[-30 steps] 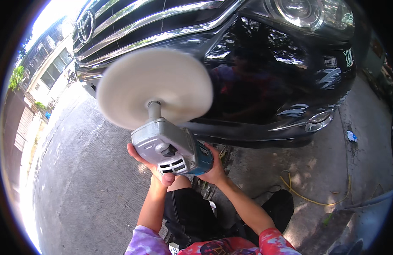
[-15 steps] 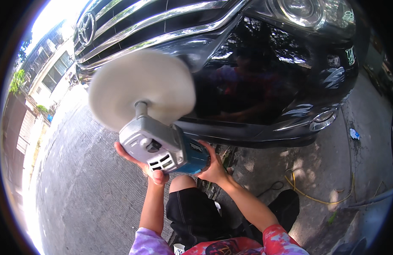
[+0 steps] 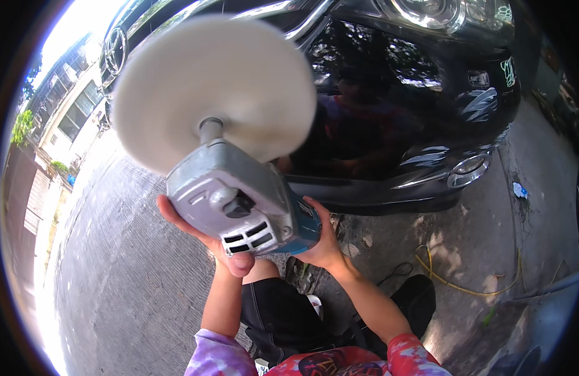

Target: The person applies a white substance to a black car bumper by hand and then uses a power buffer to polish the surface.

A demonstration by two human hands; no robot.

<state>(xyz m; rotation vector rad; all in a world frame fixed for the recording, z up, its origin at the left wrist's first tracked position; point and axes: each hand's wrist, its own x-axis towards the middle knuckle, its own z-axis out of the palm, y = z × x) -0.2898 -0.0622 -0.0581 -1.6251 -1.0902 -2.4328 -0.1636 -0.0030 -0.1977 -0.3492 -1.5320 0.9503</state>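
Observation:
A car polisher [image 3: 239, 200] with a silver-grey head and a teal body is held up in front of me. Its large off-white buffing pad [image 3: 208, 88] is smeared as if spinning, and it covers part of the car's grille. My left hand [image 3: 205, 235] grips the polisher's head from below and the left side, thumb near the vents. Around the teal body at the right closes my right hand [image 3: 324, 241]. Behind the pad is the glossy black bumper [image 3: 377, 125] of a car, with whitish smears [image 3: 480, 103] on its right side. Whether the pad touches the car is hard to tell.
A headlight [image 3: 430, 12] sits above the bumper and a fog lamp [image 3: 469, 170] low at its right. A yellow cord [image 3: 471, 289] curls over the concrete at the right, near a small crumpled wrapper [image 3: 520, 190]. Houses [image 3: 76, 113] stand far left.
The polisher has come up and closer to my view, so its pad looks larger and hides more of the grille. Both hands have kept their hold.

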